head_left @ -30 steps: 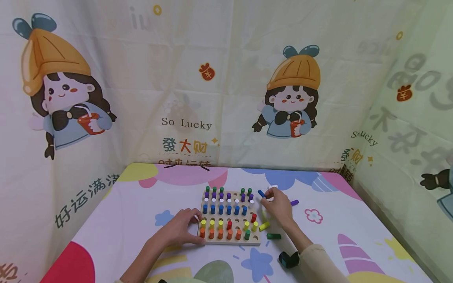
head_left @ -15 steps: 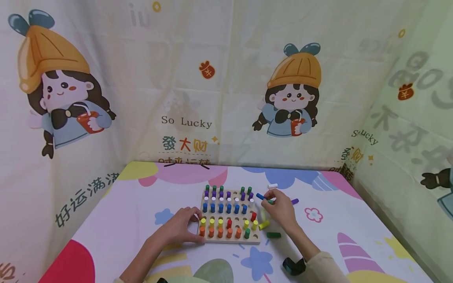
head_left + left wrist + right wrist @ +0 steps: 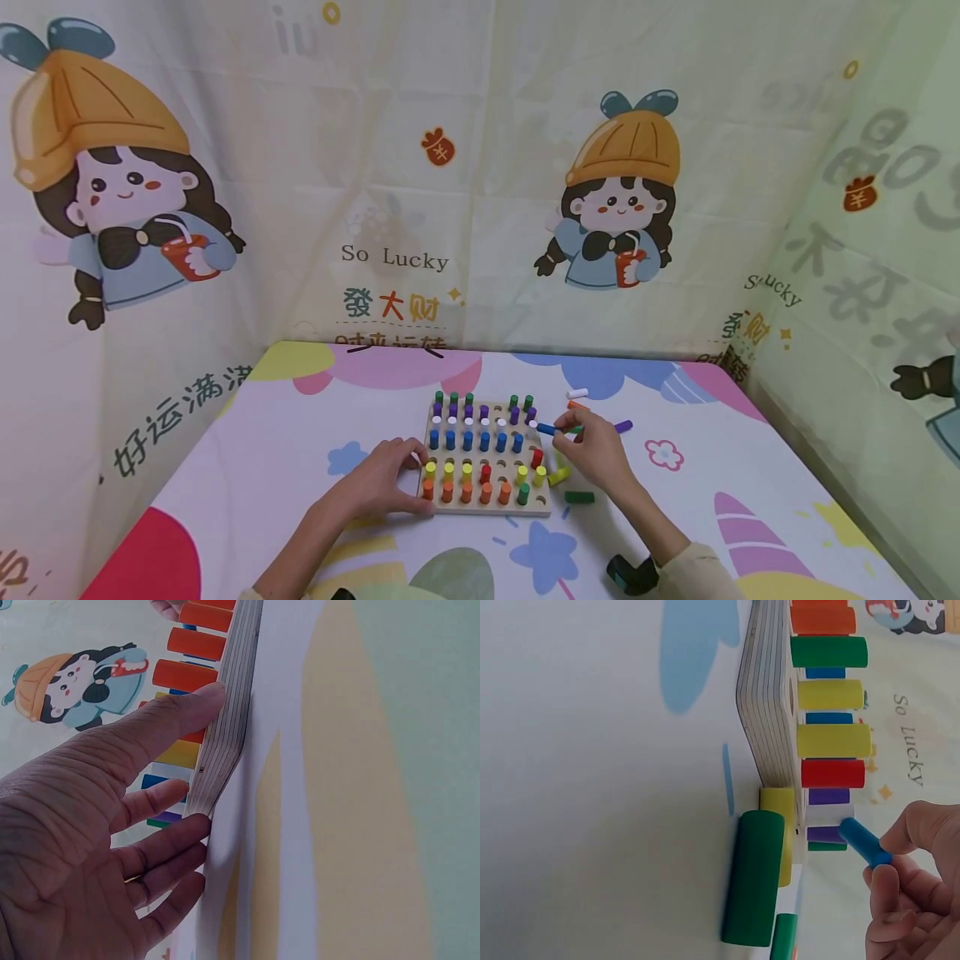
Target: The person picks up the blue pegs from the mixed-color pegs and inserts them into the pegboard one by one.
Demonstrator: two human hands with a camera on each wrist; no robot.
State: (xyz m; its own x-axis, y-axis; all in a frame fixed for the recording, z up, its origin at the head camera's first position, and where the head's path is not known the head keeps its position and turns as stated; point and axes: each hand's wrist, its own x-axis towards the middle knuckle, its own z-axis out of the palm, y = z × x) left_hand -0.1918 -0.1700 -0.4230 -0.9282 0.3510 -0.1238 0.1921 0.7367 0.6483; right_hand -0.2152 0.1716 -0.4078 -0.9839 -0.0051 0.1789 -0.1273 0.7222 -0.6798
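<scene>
A wooden pegboard (image 3: 487, 512) stands before me with rows of coloured pegs upright in it. My left hand (image 3: 382, 479) is at its left side. In the left wrist view the thumb (image 3: 202, 705) lies against the layered front edge (image 3: 232, 712), and the other fingers stretch out near the corner. My right hand (image 3: 594, 450) pinches a blue peg (image 3: 546, 429) between thumb and fingertips, over the board's right edge. In the right wrist view this blue peg (image 3: 866, 843) slants, its free end overlapping a white peg (image 3: 829, 815) in the board.
Loose pegs lie right of the board: a green peg (image 3: 580, 497), a yellow peg (image 3: 559, 477), a purple peg (image 3: 623, 427), a white peg (image 3: 577, 393) and an orange peg (image 3: 577, 406). A black device (image 3: 632, 575) sits at my right wrist. Patterned cloth walls (image 3: 487, 208) enclose the table.
My right hand has brought the blue peg a little left and nearer to me, to the board's right edge. The orange peg behind it has come into view. The left hand stays put.
</scene>
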